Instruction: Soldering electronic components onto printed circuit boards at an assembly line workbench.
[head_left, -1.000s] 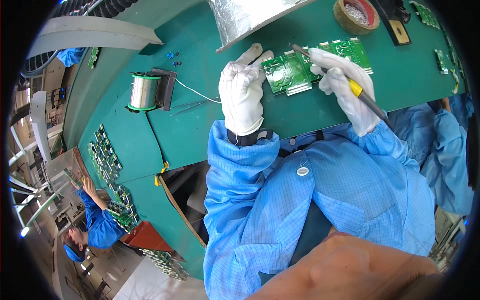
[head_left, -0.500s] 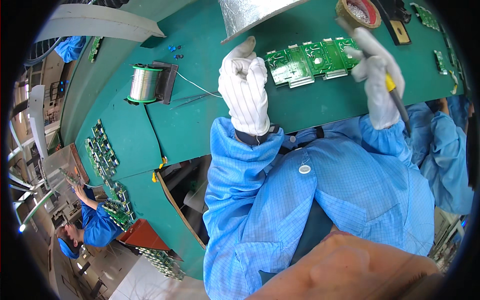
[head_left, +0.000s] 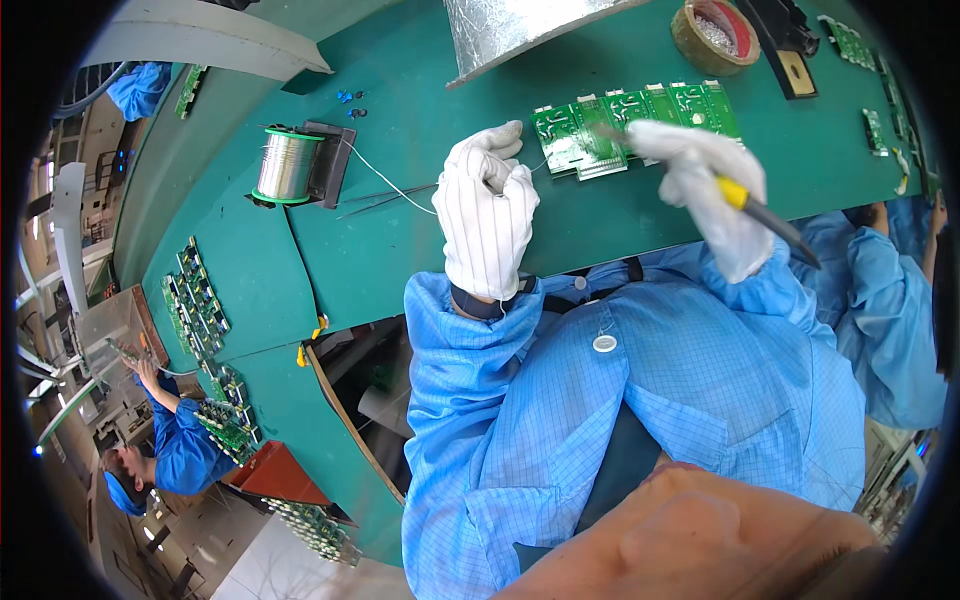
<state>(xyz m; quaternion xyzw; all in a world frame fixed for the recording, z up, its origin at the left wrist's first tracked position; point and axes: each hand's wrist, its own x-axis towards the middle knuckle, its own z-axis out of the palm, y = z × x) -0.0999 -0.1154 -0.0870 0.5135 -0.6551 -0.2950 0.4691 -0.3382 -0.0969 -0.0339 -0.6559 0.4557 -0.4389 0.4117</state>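
My left hand, in a white striped glove, is closed on thin solder wire left of the circuit boards. A short end of the wire sticks out toward them. My gloved right hand grips a soldering iron with a yellow and dark handle. Its front end is blurred by motion and points left over the joined green circuit boards, which lie flat on the green bench mat. I cannot tell whether the tip touches them. Tweezers lie beside my left hand.
A solder spool stands on a dark holder at left. Foil-covered ducting hangs above the boards. A tape roll with metal shavings and an iron stand are at the back right. A co-worker sits far left, near stacked boards.
My right hand has brought the iron left and nearer, from beside the tape roll to over the boards. My left hand has dropped slightly; the wire end now shows.
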